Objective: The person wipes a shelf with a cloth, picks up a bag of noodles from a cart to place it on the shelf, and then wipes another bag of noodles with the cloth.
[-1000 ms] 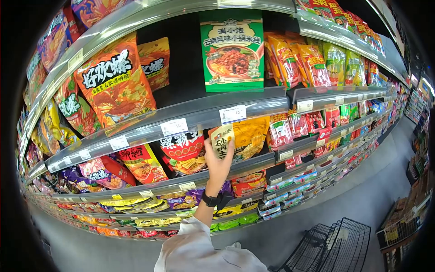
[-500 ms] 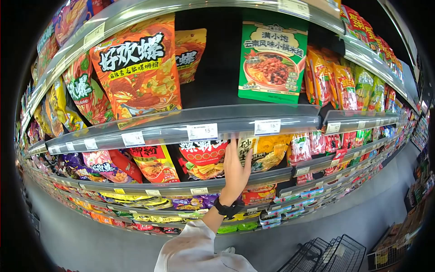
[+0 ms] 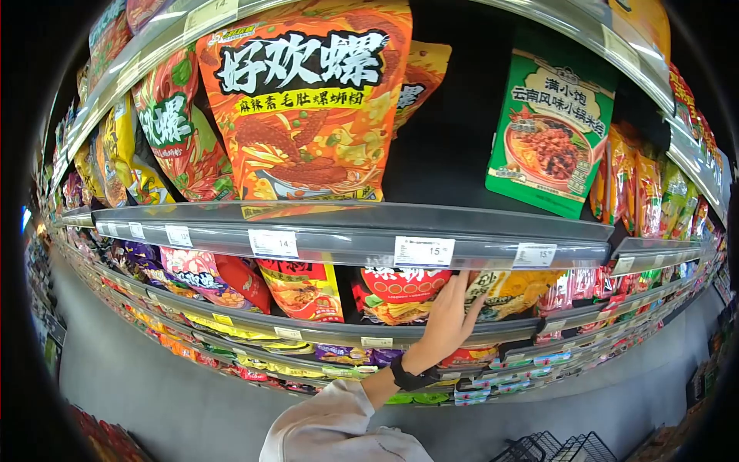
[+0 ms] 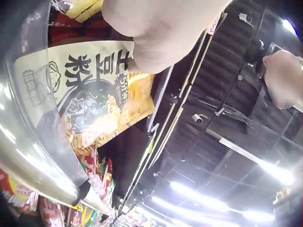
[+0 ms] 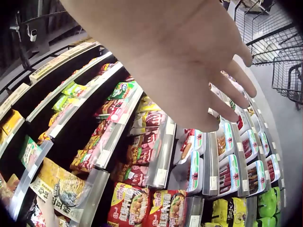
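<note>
My left hand (image 3: 445, 325), with a black band on the wrist, reaches up to the shelf below the clear lip. Its fingers are extended and the thumb stands apart, at the left end of a cream and yellow noodle bag (image 3: 517, 291). The left wrist view has this bag (image 4: 97, 94) lying beside the hand (image 4: 154, 30). Lower left in the right wrist view, fingers of that hand lie by the bag (image 5: 61, 187). My right hand (image 5: 184, 66) has relaxed, slightly spread fingers and holds nothing; it is outside the head view.
Above stand a large orange bag (image 3: 308, 115) and a green packet (image 3: 550, 135). A red bag (image 3: 404, 294) sits left of my left hand. Price tags line the shelf lip (image 3: 346, 240). A black wire cart (image 3: 546, 446) is on the floor at bottom right.
The head view has shifted left and closer to the shelf, so the packages look larger and farther right. My left hand's fingers have straightened along the noodle bag's left end.
</note>
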Motion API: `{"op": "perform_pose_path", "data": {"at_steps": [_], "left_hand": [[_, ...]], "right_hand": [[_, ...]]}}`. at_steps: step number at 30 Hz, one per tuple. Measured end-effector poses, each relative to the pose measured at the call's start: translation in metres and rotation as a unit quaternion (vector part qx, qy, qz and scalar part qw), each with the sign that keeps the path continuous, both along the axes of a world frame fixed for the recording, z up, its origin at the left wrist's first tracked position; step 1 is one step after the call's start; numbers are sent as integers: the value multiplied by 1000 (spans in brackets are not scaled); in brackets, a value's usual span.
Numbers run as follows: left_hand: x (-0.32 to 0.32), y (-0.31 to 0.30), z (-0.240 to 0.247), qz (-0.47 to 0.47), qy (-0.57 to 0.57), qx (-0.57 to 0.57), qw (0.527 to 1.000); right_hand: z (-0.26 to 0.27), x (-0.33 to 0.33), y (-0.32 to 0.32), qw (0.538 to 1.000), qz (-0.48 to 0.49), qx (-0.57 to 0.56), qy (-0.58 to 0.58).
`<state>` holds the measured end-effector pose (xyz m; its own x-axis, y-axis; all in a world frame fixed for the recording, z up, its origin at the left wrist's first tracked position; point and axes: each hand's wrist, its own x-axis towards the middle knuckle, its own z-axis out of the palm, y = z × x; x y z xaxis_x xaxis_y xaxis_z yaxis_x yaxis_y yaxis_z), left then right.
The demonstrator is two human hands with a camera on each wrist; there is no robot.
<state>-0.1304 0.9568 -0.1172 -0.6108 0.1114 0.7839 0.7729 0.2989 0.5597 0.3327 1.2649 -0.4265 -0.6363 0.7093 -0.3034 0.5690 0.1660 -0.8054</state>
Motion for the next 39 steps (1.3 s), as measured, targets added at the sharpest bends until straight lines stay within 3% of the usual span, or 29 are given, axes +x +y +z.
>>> {"op": "perform_pose_path", "data": {"at_steps": [3, 10, 14, 16, 17, 19, 22, 23, 25, 29, 31, 34, 39], "left_hand": [[3, -3, 3, -15, -2, 1, 1000], [6, -4, -4, -16, -23, 0, 1000], [10, -4, -5, -15, -16, 11, 1000], [19, -3, 4, 5, -1, 47, 999], [20, -3, 3, 40, 44, 50, 997], [25, -6, 0, 79, 90, 65, 991], [36, -14, 2, 102, 139, 42, 984], [38, -14, 5, 62, 131, 67, 987], [44, -16, 17, 28, 156, 43, 986], [56, -7, 49, -3, 170, 19, 985], [57, 4, 70, 12, 192, 6, 981], [62, 26, 97, 30, 198, -12, 980], [67, 63, 134, 88, 227, -59, 968]], "right_hand": [[35, -39, -22, 997, 47, 49, -36], [83, -48, -68, 973, 120, 143, -137], [65, -43, -57, 977, 114, 139, -113], [49, -37, -49, 999, 19, 16, -23], [62, -41, -50, 1000, 12, 13, -24], [85, -50, -46, 978, 103, 126, -135], [57, -51, -21, 986, 49, 76, -138], [56, -47, -23, 987, 45, 73, -136], [62, -45, -25, 984, 74, 163, 4], [53, -48, -5, 979, 107, 156, -80], [41, -42, 4, 957, 164, 232, -61], [63, -47, 2, 987, 86, 133, -32], [48, -32, 15, 990, 55, 128, 30]]}}
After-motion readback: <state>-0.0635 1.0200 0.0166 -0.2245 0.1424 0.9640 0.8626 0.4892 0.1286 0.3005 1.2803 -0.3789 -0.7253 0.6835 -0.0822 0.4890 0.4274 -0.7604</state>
